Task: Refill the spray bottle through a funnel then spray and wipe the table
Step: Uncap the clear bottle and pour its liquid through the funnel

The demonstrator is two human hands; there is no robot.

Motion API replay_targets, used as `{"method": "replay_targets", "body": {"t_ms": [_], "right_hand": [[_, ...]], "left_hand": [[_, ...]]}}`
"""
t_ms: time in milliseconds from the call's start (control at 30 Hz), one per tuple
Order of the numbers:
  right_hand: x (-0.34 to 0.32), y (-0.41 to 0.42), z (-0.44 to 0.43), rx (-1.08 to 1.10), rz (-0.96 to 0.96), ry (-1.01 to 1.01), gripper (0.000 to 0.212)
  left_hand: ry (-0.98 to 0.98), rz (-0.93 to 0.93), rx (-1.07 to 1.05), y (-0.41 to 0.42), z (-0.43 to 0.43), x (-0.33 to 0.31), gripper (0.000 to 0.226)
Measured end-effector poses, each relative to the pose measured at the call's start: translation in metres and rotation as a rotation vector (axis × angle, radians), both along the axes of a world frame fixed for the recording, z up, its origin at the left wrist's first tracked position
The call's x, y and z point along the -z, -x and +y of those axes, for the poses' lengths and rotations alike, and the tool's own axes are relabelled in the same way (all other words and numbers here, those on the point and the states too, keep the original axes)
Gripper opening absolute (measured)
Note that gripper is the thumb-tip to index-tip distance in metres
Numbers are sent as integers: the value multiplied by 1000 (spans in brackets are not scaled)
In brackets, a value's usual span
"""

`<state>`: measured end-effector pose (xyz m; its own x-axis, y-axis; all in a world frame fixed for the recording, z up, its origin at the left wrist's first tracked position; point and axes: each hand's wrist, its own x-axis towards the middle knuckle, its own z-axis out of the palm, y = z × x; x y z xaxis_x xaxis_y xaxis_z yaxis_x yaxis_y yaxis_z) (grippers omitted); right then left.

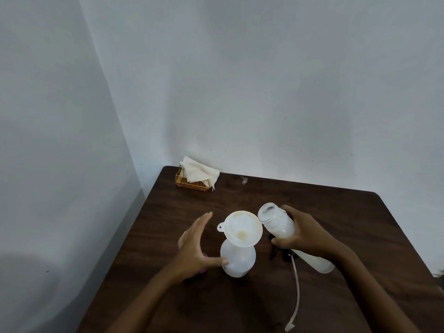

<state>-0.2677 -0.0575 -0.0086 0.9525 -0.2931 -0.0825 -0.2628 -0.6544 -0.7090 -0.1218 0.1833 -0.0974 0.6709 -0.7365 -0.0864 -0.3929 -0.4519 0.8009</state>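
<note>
- Head view: the spray bottle (237,260) stands upright near the middle of the dark wooden table (336,212), neck up, with a white funnel (242,228) seated in it, mouth up.
- The left hand (194,246) is spread wide with straight fingers; its thumb touches the bottle's side.
- The right hand (305,233) grips a white refill bottle (278,222), tilted, its long axis running from the near right up to the far left, its uncapped mouth just beside the funnel's rim.
- The spray head's dip tube (297,292) lies on the table, pointing toward the near edge.
- A gold napkin holder (192,185) sits at the far left corner.
</note>
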Motion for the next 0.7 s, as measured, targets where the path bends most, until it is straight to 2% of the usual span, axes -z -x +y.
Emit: {"method": "replay_targets", "body": {"t_ms": [67,133,300,467,700], "right_hand": [[-1,-1,-1,-9,15,21,43],[-3,-2,0,-20,32,26,45],[-5,-4,3,-44,70,56,38],[-8,-7,5,-59,123,109,37],[-10,-10,2,-68,172,158,39]], "left_hand": [[78,-64,36,1,-10,-20,104],[57,-93,92,3,-22,-31,108],[-29,2,184,1,-42,-38,113],[-57,-27,182,0,-44,-39,102],[-44,-53,187,-1,-46,-45,99]]}}
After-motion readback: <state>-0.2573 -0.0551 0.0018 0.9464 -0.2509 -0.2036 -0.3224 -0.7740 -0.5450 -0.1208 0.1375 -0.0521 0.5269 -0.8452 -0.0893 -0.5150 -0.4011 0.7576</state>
